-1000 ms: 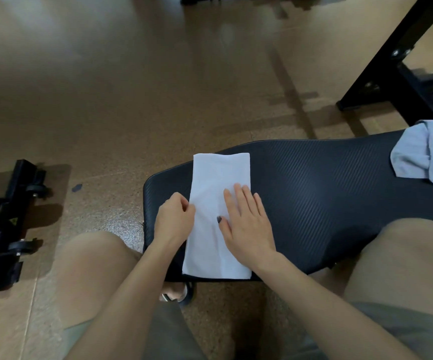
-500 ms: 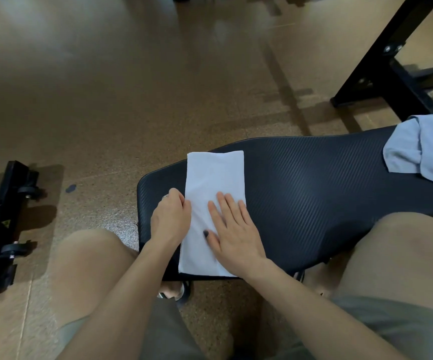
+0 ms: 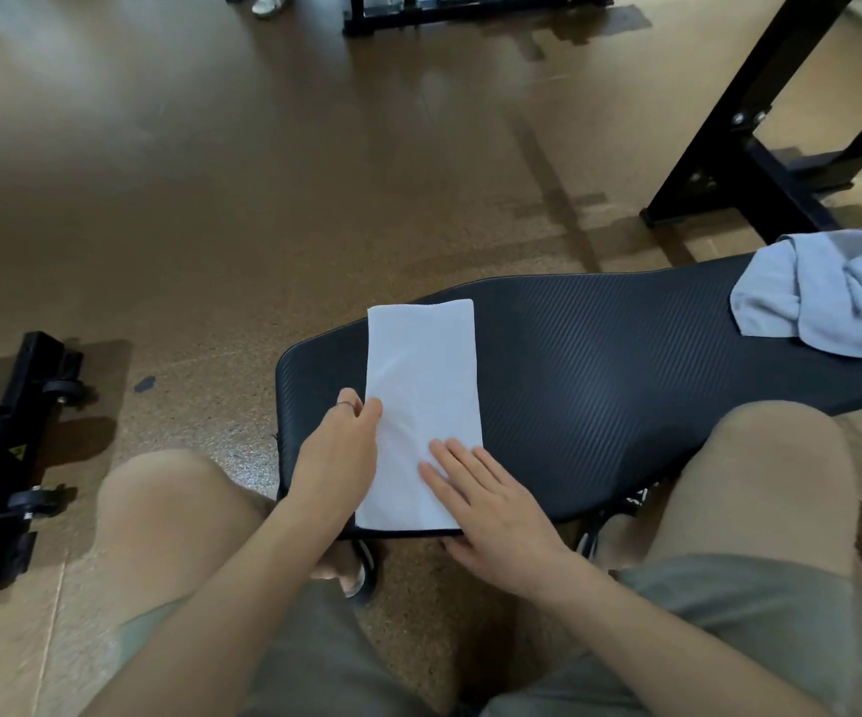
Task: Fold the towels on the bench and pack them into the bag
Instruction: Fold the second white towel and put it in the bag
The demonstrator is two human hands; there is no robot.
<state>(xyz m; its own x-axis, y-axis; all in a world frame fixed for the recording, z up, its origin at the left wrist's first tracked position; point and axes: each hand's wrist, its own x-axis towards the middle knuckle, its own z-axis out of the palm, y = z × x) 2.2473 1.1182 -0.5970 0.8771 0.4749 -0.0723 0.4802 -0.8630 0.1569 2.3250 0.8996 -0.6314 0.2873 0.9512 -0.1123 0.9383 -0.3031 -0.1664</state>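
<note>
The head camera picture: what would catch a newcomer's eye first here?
First the white towel, folded into a long strip across the near end of the black bench. The left hand pinches its left edge while the right hand lies flat on its near corner. A crumpled grey towel sits at the bench's far right.

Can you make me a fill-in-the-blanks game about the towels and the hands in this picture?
1. The folded towel under the hands is ____ in colour.
2. The crumpled grey towel lies on the black ____.
3. The ____ hand lies flat on the folded towel.
4. The left hand pinches the towel's ____ edge.

Missing words: white; bench; right; left
</note>
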